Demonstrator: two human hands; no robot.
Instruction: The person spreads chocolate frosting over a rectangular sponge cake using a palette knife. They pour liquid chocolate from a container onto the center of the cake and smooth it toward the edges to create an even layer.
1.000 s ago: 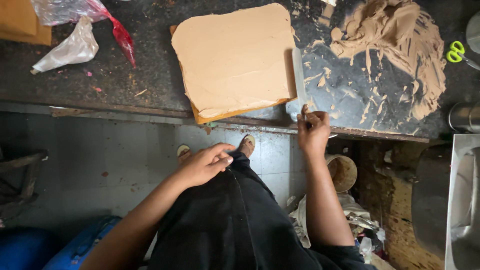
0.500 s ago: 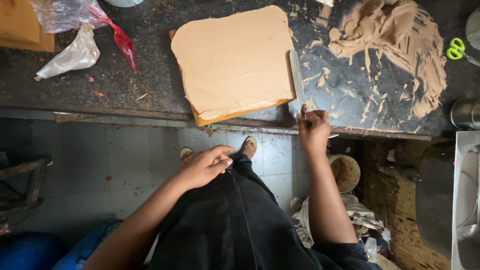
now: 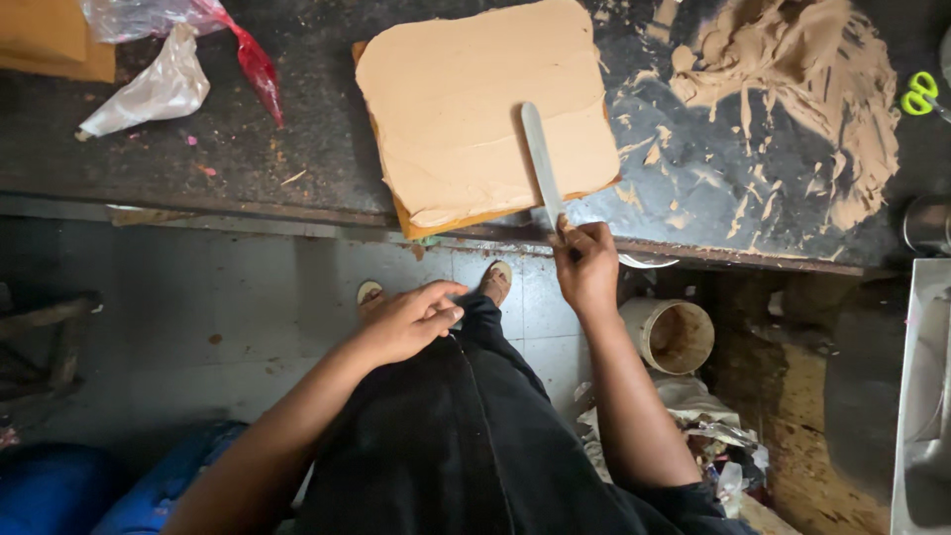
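Since half a second ago the palette knife (image 3: pixel 542 163) has swung from the slab's right edge onto its top. Right hand (image 3: pixel 586 266), fingers pinching the handle; left hand (image 3: pixel 406 322), fingers loosely curled, on the lap. Square cake (image 3: pixel 485 107) on the tabletop (image 3: pixel 297 149) looks mostly coated and smooth; its near side shows bare, and spare icing (image 3: pixel 802 89) lies alongside.

The square slab (image 3: pixel 475 109) on the counter is coated in a uniform light tan, with an orange-yellow edge showing along its lower side. The spatula blade (image 3: pixel 542 159) lying across it is pale grey metal. The counter (image 3: pixel 297 149) is dark grey to black, flecked with small pale specks. The heap of paste (image 3: pixel 802 89) is the same tan, with streaks smeared outward. The scissors (image 3: pixel 921 94) have bright green handles. One plastic bag (image 3: pixel 149 89) is clear-white; another (image 3: pixel 253 59) is red. The garment (image 3: pixel 446 446) is black. The bucket (image 3: pixel 669 332) is off-white, brown-stained inside. The floor (image 3: pixel 198 317) is grey.
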